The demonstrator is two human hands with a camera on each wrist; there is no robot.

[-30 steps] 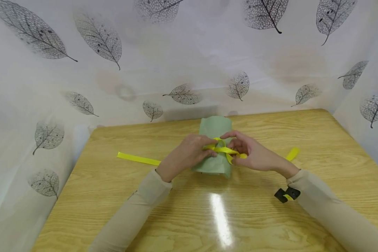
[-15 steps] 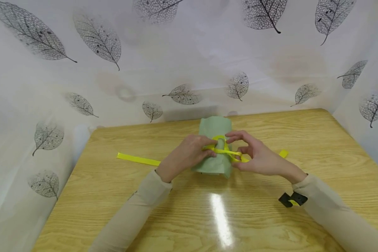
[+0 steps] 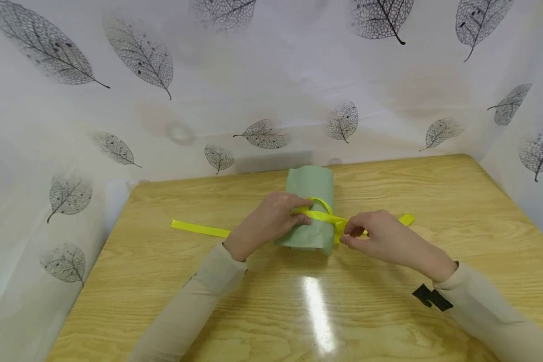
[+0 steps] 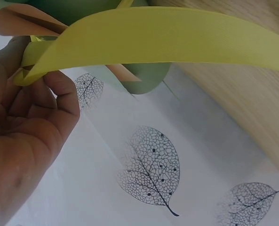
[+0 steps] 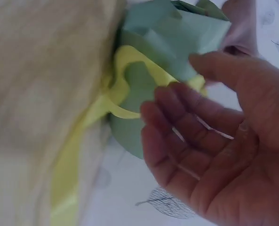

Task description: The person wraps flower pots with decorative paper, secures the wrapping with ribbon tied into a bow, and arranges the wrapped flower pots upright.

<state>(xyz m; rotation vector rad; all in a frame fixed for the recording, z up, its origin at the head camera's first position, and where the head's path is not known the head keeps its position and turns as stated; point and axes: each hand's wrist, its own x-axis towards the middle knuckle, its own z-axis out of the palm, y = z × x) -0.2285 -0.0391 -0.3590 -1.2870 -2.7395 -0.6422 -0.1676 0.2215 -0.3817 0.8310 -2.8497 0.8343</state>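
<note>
A parcel in pale green paper lies on the table with a yellow ribbon looped across it. My left hand rests over the parcel's left side and pinches the ribbon between thumb and fingers. The left wrist view shows the ribbon bunched at those fingertips, its band running off to the right. My right hand is just right of the parcel, beside the ribbon. In the right wrist view its fingers are loosely bent, the thumb apart, with ribbon passing behind the fingertips.
The wooden table carries one ribbon tail on the left; another tail shows beyond my right hand. A leaf-printed white cloth rises behind the table. A black piece sits at my right cuff.
My right hand has drawn back to the right and lower, away from the ribbon loop, with its fingers closer together. The ribbon loop over the parcel has shifted. My left hand has stayed put.
</note>
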